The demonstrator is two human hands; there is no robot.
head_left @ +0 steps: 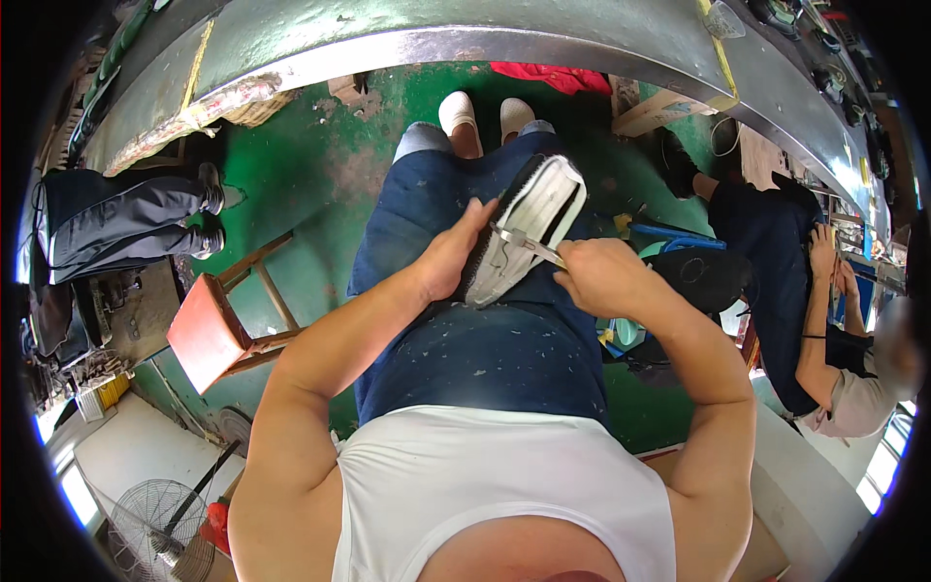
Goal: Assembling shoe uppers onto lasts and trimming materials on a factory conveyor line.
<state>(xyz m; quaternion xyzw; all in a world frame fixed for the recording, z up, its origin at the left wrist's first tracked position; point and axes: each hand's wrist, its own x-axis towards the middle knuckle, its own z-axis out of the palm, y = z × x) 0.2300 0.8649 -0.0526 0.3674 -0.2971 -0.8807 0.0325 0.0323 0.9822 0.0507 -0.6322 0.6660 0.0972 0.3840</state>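
A shoe (pixel 502 275) in the making, black at its edge and white on the face turned up, lies tilted across my lap. My left hand (pixel 452 254) holds it along its left side, with part of the fingers hidden beneath. My right hand (pixel 601 274) is closed round the handle of a metal hand tool (pixel 543 250). The tool's head rests on or just over the white face of the shoe; whether it bites the material I cannot make out. Under both hands a dark blue apron (pixel 475 359) with white specks covers my thighs.
A metal-edged workbench (pixel 436 44) curves across the far side. At left stand a red-topped stool (pixel 208 333) and a person in dark trousers (pixel 136 225). Another person (pixel 824 330) works at right, near a black padded seat (pixel 700 276). A fan (pixel 160 529) stands lower left.
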